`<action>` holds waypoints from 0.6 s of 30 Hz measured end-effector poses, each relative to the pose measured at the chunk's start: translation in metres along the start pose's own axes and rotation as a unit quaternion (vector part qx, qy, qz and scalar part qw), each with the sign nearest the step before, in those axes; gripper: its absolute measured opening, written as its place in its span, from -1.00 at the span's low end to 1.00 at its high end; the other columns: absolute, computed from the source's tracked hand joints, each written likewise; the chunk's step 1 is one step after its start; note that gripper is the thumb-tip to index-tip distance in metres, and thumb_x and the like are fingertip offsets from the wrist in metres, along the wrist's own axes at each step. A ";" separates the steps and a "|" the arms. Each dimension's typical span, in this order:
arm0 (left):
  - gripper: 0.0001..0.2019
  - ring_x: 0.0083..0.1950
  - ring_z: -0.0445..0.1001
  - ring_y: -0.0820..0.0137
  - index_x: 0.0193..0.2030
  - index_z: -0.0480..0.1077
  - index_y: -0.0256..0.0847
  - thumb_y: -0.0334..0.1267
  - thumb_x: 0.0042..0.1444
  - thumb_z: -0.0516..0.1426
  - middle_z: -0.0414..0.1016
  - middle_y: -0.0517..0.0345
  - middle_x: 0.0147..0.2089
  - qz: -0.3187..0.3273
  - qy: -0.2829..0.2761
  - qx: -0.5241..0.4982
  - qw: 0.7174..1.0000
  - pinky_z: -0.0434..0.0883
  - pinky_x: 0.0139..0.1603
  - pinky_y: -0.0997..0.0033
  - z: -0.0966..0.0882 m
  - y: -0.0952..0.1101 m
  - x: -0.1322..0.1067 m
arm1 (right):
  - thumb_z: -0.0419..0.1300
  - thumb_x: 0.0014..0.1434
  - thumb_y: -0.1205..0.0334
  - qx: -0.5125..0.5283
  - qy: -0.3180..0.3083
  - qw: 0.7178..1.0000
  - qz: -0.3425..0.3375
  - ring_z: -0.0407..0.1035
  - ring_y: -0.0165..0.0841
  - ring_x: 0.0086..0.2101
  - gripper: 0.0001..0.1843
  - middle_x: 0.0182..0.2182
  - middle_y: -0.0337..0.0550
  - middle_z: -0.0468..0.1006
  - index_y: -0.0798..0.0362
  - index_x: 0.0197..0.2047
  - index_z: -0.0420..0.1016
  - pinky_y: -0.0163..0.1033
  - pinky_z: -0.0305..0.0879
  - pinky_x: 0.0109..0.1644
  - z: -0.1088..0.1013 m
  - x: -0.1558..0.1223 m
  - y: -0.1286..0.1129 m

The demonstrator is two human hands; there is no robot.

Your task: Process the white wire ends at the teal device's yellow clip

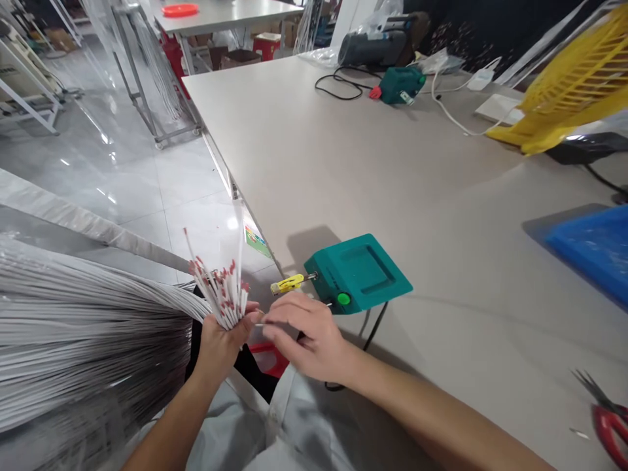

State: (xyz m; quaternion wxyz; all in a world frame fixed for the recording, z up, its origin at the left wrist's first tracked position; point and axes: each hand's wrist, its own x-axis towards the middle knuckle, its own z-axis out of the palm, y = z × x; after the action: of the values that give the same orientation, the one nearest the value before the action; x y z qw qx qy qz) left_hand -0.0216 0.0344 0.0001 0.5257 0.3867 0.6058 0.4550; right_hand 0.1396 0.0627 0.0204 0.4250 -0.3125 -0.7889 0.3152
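Observation:
My left hand [223,340] is closed round a bundle of white cables [226,301] whose tips are reddish-brown. The tips fan upward above the fist. Close beside it, my right hand [309,333] is pinched on the end of one thin white cable [260,324]. Just beyond the right hand, at the table's edge, a teal machine [360,271] with a green button [344,299] sits on the tabletop. A yellow-handled tool [288,284] sticks out from its side, and part of the machine's front is behind my fingers.
Many long grey-white cables [88,327] hang on a rack at the left. The grey table [441,196] bears red-handled scissors [611,425], a blue tray [593,245], a yellow fan [574,78] and a second green device [400,85]. A red stool [269,358] shows below.

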 end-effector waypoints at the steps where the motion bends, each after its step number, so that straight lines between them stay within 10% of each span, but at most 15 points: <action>1: -0.83 -0.62 0.18 0.55 -0.35 0.49 -0.28 -0.23 -0.08 0.23 0.26 0.31 -0.68 0.001 0.008 -0.011 1.000 0.16 -0.60 0.54 -0.003 -0.004 0.002 | 0.14 0.12 0.16 0.034 -0.052 0.998 -0.017 0.39 -0.38 -0.42 -0.82 -0.49 -0.13 0.52 0.08 -0.36 0.50 -0.29 0.32 -0.33 -0.004 0.002 -0.001; 3: -0.83 -0.60 0.18 0.55 -0.34 0.48 -0.27 -0.22 -0.05 0.22 0.26 0.31 -0.66 0.012 0.017 -0.024 0.999 0.16 -0.59 0.54 -0.006 -0.008 0.004 | 0.11 0.15 0.08 0.082 -0.103 0.991 -0.015 0.39 -0.41 -0.46 -0.73 -0.52 -0.15 0.51 0.07 -0.40 0.51 -0.32 0.31 -0.38 -0.009 0.005 -0.004; 14: -0.73 -0.65 0.22 0.54 -0.71 0.33 -0.29 -0.23 -0.16 0.27 0.27 0.25 -0.72 -0.001 -0.053 0.014 0.999 0.23 -0.61 0.53 0.004 0.007 -0.007 | 0.12 0.12 0.35 0.042 0.038 0.989 0.134 0.31 -0.44 -0.48 -0.81 -0.58 -0.22 0.44 0.08 -0.52 0.41 -0.35 0.24 -0.38 0.017 0.011 -0.001; 18: -0.80 -0.53 0.43 0.42 -0.50 0.46 -0.30 -0.16 -0.10 0.24 0.46 0.15 -0.58 -0.014 0.046 -0.133 0.990 0.40 -0.44 0.42 0.000 -0.003 -0.002 | 0.08 0.16 0.33 0.087 0.031 0.986 0.141 0.30 -0.44 -0.48 -0.79 -0.57 -0.22 0.43 0.07 -0.51 0.38 -0.35 0.23 -0.38 0.014 0.010 -0.001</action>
State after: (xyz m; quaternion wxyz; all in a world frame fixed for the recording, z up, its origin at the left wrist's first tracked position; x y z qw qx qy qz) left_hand -0.0208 0.0314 -0.0017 0.5503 0.2832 0.5690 0.5415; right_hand 0.1231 0.0664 0.0192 0.4263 -0.3919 -0.6932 0.4291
